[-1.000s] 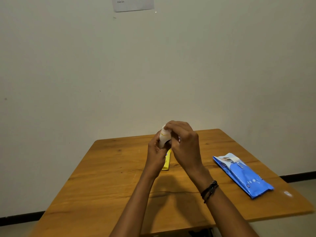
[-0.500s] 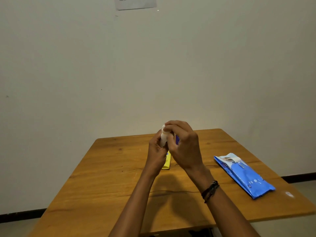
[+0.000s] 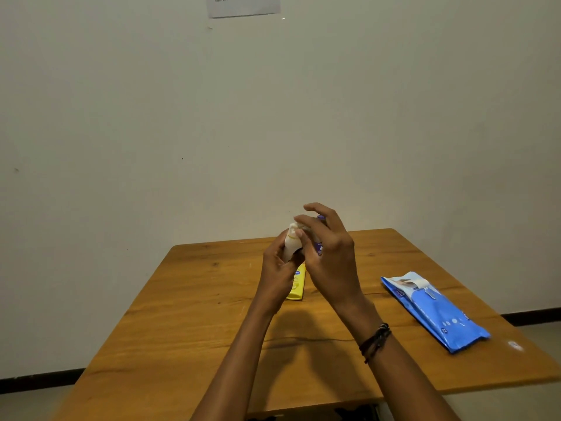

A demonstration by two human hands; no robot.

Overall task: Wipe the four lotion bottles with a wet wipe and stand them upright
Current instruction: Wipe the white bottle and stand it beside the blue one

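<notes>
Two bare arms reach out over the wooden desk (image 3: 188, 323), and a dark bracelet (image 3: 375, 341) sits on the right wrist. Above the middle of the desk the two hands meet around a small white bottle (image 3: 290, 245). The left hand (image 3: 277, 273) holds the bottle from the left and from below, and its fingers are wrapped tight on the lower part of the bottle. The bottle stands almost upright in that hand, with a thin yellow ring near its top.

The right hand (image 3: 331, 259) is just beside the bottle on its right. Its fingers (image 3: 306, 223) curl over the top of the bottle, and a bit of white wipe (image 3: 299, 226) shows under them at the cap. The top fingers are spread a little, so I cannot tell how firmly this hand pinches the wipe.

Below the hands, a yellow bottle (image 3: 297, 284) lies flat on the desk. A purple bottle (image 3: 319, 238) peeks out behind the right hand, and most of it is hidden.

To the right of the white bottle, well apart from it, a blue pack of wipes (image 3: 437, 311) lies on the desk. Far behind the desk is a plain wall (image 3: 121, 117) with a paper sheet (image 3: 243, 6) stuck up high.
</notes>
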